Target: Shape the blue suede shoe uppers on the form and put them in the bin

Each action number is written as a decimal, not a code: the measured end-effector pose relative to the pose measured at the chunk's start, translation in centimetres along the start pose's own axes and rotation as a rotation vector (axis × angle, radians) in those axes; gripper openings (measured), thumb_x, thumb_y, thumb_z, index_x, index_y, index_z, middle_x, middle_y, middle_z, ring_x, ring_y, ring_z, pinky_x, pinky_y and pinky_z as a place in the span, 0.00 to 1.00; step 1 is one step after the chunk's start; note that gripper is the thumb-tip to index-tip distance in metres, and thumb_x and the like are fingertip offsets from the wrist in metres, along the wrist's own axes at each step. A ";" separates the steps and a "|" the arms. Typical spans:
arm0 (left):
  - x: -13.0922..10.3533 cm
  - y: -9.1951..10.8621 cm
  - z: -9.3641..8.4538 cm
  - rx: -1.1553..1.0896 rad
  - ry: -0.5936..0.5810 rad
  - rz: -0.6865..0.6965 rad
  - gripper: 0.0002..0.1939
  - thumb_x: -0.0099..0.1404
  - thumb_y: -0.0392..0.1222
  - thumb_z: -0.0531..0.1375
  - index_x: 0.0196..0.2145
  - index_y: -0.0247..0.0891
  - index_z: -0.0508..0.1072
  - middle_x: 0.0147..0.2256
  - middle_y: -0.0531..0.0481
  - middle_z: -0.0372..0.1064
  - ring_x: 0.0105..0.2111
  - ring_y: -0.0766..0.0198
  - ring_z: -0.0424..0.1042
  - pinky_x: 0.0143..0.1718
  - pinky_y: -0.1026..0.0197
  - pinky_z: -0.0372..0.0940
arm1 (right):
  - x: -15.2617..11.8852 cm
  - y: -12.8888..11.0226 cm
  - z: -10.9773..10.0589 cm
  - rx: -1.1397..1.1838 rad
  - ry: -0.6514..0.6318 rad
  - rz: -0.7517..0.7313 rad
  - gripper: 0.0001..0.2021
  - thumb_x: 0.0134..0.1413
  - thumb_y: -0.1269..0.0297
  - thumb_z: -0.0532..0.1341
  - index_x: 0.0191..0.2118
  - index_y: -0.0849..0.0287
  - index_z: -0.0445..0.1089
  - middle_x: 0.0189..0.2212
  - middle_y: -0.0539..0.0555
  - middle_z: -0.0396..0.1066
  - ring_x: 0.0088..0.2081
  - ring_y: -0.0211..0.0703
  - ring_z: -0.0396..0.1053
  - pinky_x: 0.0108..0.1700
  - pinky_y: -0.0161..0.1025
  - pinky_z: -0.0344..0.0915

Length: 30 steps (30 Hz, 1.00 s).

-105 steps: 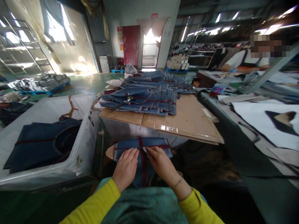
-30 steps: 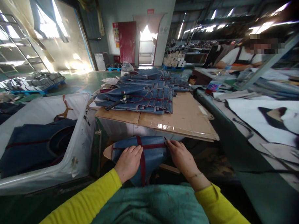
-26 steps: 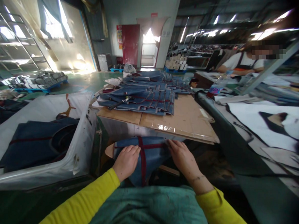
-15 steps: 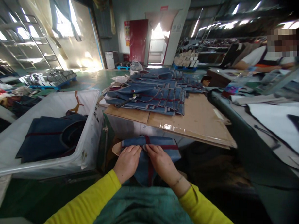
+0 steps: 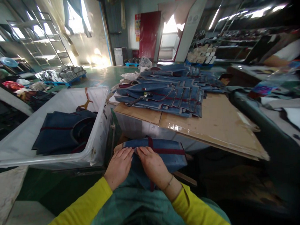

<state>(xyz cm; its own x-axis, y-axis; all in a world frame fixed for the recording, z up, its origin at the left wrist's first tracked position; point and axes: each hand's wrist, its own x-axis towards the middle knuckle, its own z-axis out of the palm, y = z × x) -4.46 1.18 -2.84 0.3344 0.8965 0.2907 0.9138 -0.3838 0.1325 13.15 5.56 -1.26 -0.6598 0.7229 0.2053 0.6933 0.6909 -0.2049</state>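
A blue fabric bag with crossing maroon bands lies close in front of my body, below the cardboard's front edge. My left hand grips its edge near the left end, fingers side by side and bent over the cloth. Right beside it, my right hand pinches the same edge, left of the upright maroon band. Both sets of fingertips nearly meet at a small greyish spot on the cloth. My thumbs and the bag's underside are hidden.
Stacked blue bag pieces lie on a cardboard sheet ahead. At left stands a white plastic bin with folded blue pieces inside. Dark material drapes along the right, where another person's arm shows.
My view has turned slightly left, so the surroundings sit further right. Both hands have shifted left along the bag's edge, away from the upright maroon band, keeping their grip.
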 end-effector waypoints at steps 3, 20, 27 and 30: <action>-0.7 -1.0 -0.4 0.010 -0.004 -0.061 0.19 0.67 0.38 0.48 0.55 0.36 0.63 0.54 0.44 0.64 0.54 0.56 0.62 0.55 0.49 0.57 | 1.2 -1.0 0.3 -0.006 -0.021 -0.031 0.19 0.58 0.75 0.51 0.55 0.63 0.61 0.46 0.58 0.66 0.47 0.43 0.62 0.47 0.38 0.66; 3.1 -1.8 -2.4 -0.111 0.045 -0.032 0.13 0.69 0.42 0.49 0.42 0.41 0.72 0.47 0.48 0.67 0.48 0.60 0.65 0.50 0.54 0.61 | 0.6 -0.7 -0.8 -0.012 -0.012 0.042 0.20 0.57 0.76 0.51 0.56 0.60 0.61 0.49 0.57 0.66 0.47 0.43 0.62 0.47 0.37 0.65; 20.8 -4.6 -6.5 0.061 0.001 -0.220 0.19 0.66 0.37 0.50 0.54 0.32 0.60 0.53 0.38 0.61 0.54 0.53 0.59 0.54 0.52 0.56 | -0.4 -0.3 -1.1 -0.003 -0.018 0.109 0.19 0.60 0.73 0.50 0.56 0.59 0.62 0.50 0.55 0.66 0.48 0.44 0.63 0.48 0.38 0.66; 25.5 -5.6 -5.0 0.059 -0.083 -0.374 0.16 0.64 0.32 0.50 0.50 0.26 0.63 0.48 0.30 0.65 0.51 0.49 0.64 0.49 0.49 0.59 | -1.7 0.8 -1.2 -0.021 0.005 0.129 0.19 0.60 0.73 0.50 0.56 0.58 0.61 0.51 0.55 0.66 0.48 0.44 0.63 0.48 0.38 0.66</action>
<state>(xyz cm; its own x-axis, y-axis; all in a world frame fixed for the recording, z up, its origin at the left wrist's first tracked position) -2.25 25.09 8.57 -0.0097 0.9879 0.1545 0.9871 -0.0153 0.1596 15.13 4.86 -0.58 -0.5633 0.8057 0.1833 0.7783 0.5919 -0.2096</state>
